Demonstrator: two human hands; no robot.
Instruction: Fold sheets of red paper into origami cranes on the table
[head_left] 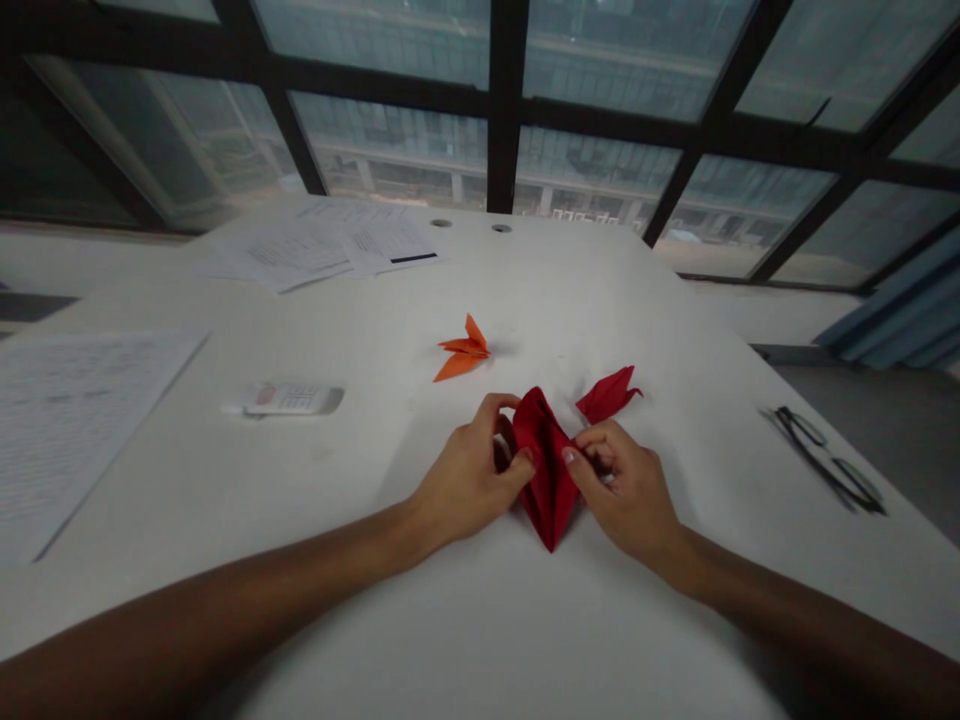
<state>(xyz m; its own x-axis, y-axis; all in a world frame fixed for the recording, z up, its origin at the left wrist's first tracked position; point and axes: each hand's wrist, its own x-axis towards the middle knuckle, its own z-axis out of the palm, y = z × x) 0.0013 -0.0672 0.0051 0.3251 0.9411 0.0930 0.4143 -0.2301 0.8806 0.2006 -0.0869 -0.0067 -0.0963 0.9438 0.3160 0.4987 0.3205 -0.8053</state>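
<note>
**Red folded paper (pixel 541 490) pinched from both sides, sharp tip toward the wearer**

At far left a printed sheet (pixel 90 430) lies on the desk (pixel 450 620), then a small white packet (pixel 289 400) and, farther back, loose papers (pixel 330 245), all probably put aside to leave working room. An orange folded figure (pixel 463 352) rests beyond the hands.

The left hand (pixel 466 475) holds the red folded paper's left edge, thumb on the front, other fingers curled behind, probably to steady it. The paper is in front of the wearer, its sharp end pointing near and its blunter end away; the long axis runs toward the window (pixel 600 170), leaning slightly left at the far end. Whether the tip touches the desk, I cannot tell.

The right hand (pixel 626 490) pinches the right edge, fingers narrow, perhaps keeping the central crease parted. Just beyond lies a smaller red figure (pixel 609 395); at far right, eyeglasses (pixel 831 462), seemingly kept out of the way.
</note>
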